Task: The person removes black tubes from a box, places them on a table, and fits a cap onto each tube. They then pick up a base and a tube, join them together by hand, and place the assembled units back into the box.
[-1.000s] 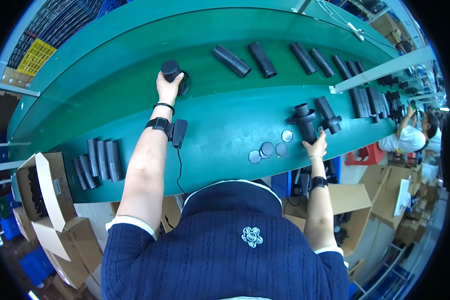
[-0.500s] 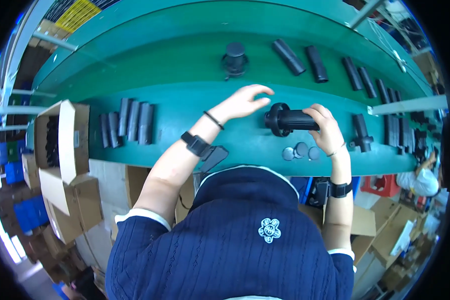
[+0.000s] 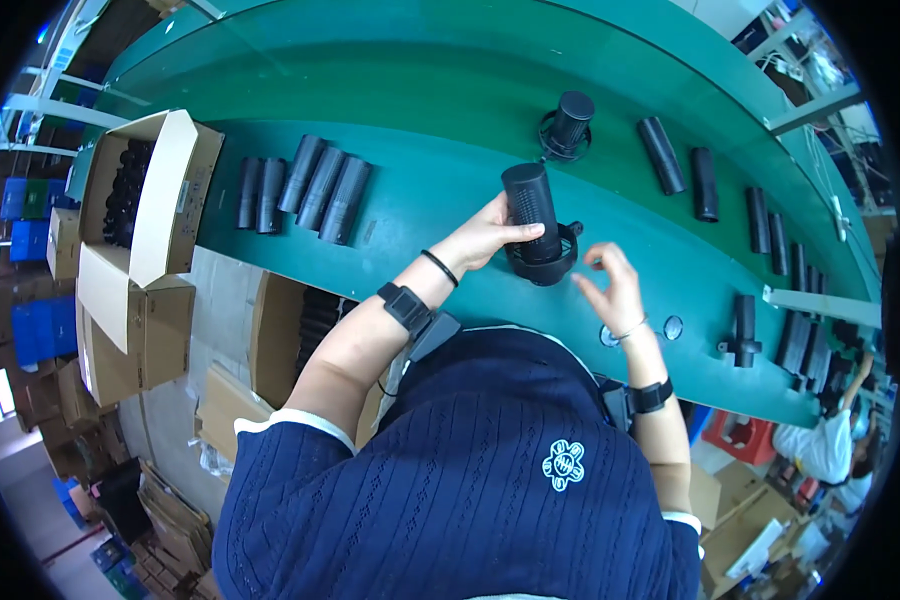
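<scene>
My left hand (image 3: 485,235) is wrapped round a black microphone (image 3: 532,195) with a perforated upper part. It stands slightly tilted above the green table, its lower end inside a round black shock mount (image 3: 542,268). Just right of the mount is my right hand (image 3: 612,290), holding nothing, thumb and fingers curved but apart. Behind the held microphone, a second black microphone (image 3: 573,118) stands upright in its mount. Small round discs lie near my right wrist, one disc (image 3: 673,327) in plain sight and another disc (image 3: 608,337) partly covered by the hand.
Several black tubes (image 3: 320,185) lie at the table's left, more tubes (image 3: 705,185) along the right. A black piece with a side bracket (image 3: 744,335) lies near the right edge. An open carton (image 3: 165,220) of black parts stands left. A co-worker (image 3: 820,445) is at far right.
The microphone has passed from my right hand to my left and turned from lying sideways to nearly upright. My right hand has let go. The view has swung round.
</scene>
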`<state>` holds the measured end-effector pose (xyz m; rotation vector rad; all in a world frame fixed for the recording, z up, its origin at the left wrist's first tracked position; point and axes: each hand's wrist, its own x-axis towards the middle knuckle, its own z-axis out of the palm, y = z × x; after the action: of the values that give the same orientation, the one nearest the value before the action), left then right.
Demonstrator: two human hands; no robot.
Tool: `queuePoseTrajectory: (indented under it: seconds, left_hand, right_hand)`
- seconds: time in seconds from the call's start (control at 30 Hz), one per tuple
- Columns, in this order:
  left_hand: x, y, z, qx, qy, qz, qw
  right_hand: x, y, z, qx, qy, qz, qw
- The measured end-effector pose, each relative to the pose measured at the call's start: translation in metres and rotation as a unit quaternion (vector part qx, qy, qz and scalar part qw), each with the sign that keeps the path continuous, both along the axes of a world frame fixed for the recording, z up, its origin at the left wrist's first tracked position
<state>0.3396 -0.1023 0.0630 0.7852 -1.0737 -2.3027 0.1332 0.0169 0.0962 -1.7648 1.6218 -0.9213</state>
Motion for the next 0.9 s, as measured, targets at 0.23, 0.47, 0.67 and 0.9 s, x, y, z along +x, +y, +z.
queuePoseTrajectory:
  seconds: [0.23,0.47,0.67,0.9]
  left_hand:
    - [-0.012,0.014,0.011,-0.041,-0.013,0.087,0.995]
    - [-0.015,0.020,0.014,-0.047,0.039,0.050,0.997]
    - [-0.011,0.020,0.019,-0.031,0.009,0.041,0.999]
    - [-0.010,0.023,0.014,-0.125,-0.030,0.024,0.991]
  right_hand:
    - [0.019,0.012,-0.046,0.110,-0.241,-0.051,0.963]
    - [0.014,0.017,-0.061,0.074,-0.365,-0.087,0.924]
    - [0.010,0.018,-0.063,0.114,-0.444,-0.056,0.887]
    - [0.014,0.019,-0.066,0.147,-0.505,-0.051,0.849]
